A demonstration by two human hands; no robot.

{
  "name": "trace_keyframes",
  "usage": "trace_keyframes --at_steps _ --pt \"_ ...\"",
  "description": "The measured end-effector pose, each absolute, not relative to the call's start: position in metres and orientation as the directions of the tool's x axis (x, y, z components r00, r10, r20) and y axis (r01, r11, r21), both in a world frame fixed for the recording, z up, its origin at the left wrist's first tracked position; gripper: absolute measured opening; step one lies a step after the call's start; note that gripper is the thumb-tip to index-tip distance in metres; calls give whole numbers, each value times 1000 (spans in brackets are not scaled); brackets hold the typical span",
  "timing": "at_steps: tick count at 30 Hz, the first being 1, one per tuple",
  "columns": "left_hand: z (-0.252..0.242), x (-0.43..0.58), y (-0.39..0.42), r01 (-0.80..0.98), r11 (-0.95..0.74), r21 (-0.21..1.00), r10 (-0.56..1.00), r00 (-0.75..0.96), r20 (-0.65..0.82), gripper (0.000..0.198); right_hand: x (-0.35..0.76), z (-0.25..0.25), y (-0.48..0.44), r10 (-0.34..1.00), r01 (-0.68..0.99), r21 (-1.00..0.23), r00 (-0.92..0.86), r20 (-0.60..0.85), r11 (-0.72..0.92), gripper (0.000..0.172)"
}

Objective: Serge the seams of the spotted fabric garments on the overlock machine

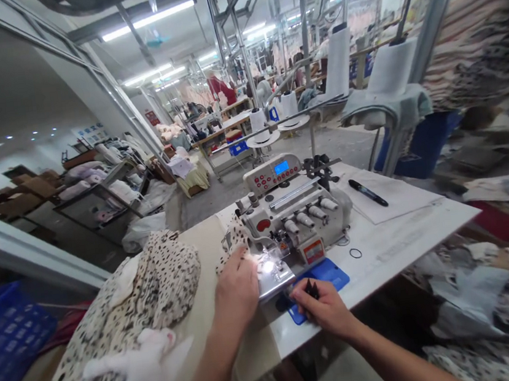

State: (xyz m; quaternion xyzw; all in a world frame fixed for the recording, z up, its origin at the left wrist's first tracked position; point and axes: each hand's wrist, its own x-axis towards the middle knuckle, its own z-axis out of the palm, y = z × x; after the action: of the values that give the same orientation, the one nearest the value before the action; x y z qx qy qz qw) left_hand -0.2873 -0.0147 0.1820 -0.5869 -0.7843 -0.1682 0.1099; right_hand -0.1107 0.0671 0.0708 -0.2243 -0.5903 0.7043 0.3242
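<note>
You are pressing your open left hand [237, 286] on the spotted fabric [125, 311] beside the overlock machine's [292, 213] needle area, risking your fingertips if feeding speeds up, while your right hand [323, 310] is pinching small black snips [312, 290]

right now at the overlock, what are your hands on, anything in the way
Left hand on spotted cream fabric at the front of the overlock machine. Right hand pinching small black snips above blue mat. Fabric heaped left of machine.
</note>
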Motion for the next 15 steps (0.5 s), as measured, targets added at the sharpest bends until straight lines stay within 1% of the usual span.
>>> trace_keyframes --at_steps 4,8,11,13,14,15 --pt "191 -279 -25 931 337 142 904 -363 228 21 -110 72 66 719 -171 -985 -682 137 26 37" --pt "200 -277 -33 913 401 74 893 -408 192 26 -110 76 65 683 -167 -965 -681 262 204 33" --pt "207 -276 -42 897 441 18 892 -441 102 22 -111 82 62 645 -165 -933 -683 341 318 27" --pt "211 -272 -50 890 456 22 888 -456 50 24 -114 88 59 621 -154 -915 -691 370 374 21" --pt "212 -269 -54 899 437 41 899 -438 25 25 -115 92 58 605 -148 -905 -699 380 398 25" --pt "213 -265 -58 912 404 69 915 -404 -6 24 -116 96 57 582 -140 -897 -716 384 419 34"
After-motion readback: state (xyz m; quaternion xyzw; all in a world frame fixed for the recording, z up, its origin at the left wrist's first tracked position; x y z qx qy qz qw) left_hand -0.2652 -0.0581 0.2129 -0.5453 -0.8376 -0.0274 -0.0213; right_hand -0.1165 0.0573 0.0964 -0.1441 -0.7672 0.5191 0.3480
